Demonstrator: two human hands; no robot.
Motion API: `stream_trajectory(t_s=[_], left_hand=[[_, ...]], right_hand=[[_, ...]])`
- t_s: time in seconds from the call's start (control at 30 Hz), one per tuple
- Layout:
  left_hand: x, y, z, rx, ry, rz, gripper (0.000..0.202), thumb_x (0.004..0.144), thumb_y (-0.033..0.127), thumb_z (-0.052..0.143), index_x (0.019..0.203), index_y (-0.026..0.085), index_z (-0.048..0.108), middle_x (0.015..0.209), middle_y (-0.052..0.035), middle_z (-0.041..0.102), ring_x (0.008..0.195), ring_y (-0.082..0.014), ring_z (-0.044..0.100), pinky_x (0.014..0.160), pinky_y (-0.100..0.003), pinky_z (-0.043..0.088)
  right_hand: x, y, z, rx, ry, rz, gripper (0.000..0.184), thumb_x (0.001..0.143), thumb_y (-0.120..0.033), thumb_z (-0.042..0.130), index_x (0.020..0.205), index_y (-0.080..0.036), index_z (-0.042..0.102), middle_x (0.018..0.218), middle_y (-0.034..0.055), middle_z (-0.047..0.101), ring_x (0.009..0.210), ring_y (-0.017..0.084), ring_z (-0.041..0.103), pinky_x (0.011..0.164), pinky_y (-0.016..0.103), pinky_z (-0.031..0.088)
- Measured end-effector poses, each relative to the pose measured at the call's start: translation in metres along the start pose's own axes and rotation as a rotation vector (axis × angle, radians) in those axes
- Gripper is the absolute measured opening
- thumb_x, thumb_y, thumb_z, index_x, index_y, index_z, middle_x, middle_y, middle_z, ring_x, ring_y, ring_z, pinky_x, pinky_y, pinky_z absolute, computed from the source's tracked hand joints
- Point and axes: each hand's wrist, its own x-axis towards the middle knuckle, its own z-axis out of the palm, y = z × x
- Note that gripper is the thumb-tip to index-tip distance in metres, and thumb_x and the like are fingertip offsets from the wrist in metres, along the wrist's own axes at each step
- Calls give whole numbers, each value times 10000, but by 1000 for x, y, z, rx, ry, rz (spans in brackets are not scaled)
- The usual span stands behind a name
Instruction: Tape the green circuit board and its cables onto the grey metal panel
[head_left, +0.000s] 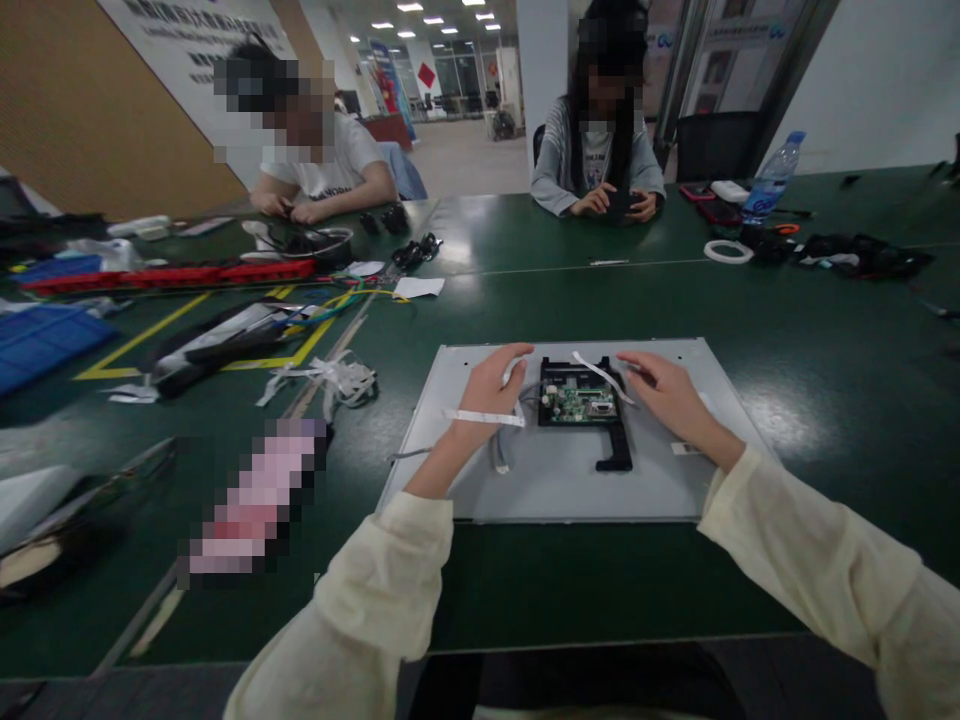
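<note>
A grey metal panel (570,480) lies flat on the green table in front of me. A black bracket with a small green circuit board (581,402) sits on its middle. My left hand (487,390) rests on the panel just left of the board, fingers curled near a white flat ribbon cable (484,417) that crosses my wrist. My right hand (671,395) lies to the right of the board, fingertips touching another white ribbon (600,375) that runs over the bracket. Whether either hand pinches a ribbon is unclear.
Two people sit across the table (525,290), one at the far left, one at the centre holding a phone. Cables and tape scraps (330,380) lie to my left, a blue tray (37,340) farther left, a water bottle (772,180) and tape roll (727,251) at the far right.
</note>
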Motion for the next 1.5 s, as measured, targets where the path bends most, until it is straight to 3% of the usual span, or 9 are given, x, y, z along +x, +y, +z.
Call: stream_trajectory(t_s=[0.3, 0.5, 0.63, 0.9, 1.5], left_hand=[[-6, 30, 21, 155, -243, 200, 370, 944, 193, 362, 1294, 157, 476, 1295, -101, 584, 1198, -212, 538, 1028, -399, 428], [22, 36, 44, 329, -354, 180, 382, 965, 191, 329, 1306, 119, 486, 1290, -100, 603, 1166, -199, 571, 1065, -396, 370], [36, 29, 59, 375, -419, 185, 362, 971, 193, 324, 1247, 145, 553, 1190, -71, 670, 1079, -173, 627, 1083, -380, 342], [33, 19, 68, 355, -400, 148, 347, 938, 171, 372, 1223, 170, 570, 1179, -54, 677, 1072, -178, 630, 1071, -377, 349], [33, 25, 68, 455, -406, 209, 345, 910, 125, 379, 1189, 169, 578, 1120, -82, 692, 1008, -205, 647, 939, -356, 436]], right_hand=[[2, -2, -2, 2, -45, -82, 287, 861, -177, 509, 1100, -218, 664, 1147, 44, 654, 1078, 190, 585, 956, 361, 432], [1, -4, -5, 71, 51, -36, 233, 804, -98, 492, 843, -203, 697, 972, 39, 668, 924, 173, 612, 793, 300, 479], [0, -7, -7, 56, 37, -22, 232, 786, -81, 492, 753, -201, 688, 865, 29, 632, 815, 157, 593, 716, 281, 456], [0, -2, 0, -34, -77, -17, 236, 794, -79, 500, 738, -196, 698, 860, 36, 579, 804, 159, 553, 731, 300, 426], [-3, -11, -5, -56, -81, -73, 215, 798, -74, 505, 745, -198, 673, 869, 40, 583, 834, 172, 556, 732, 310, 438]])
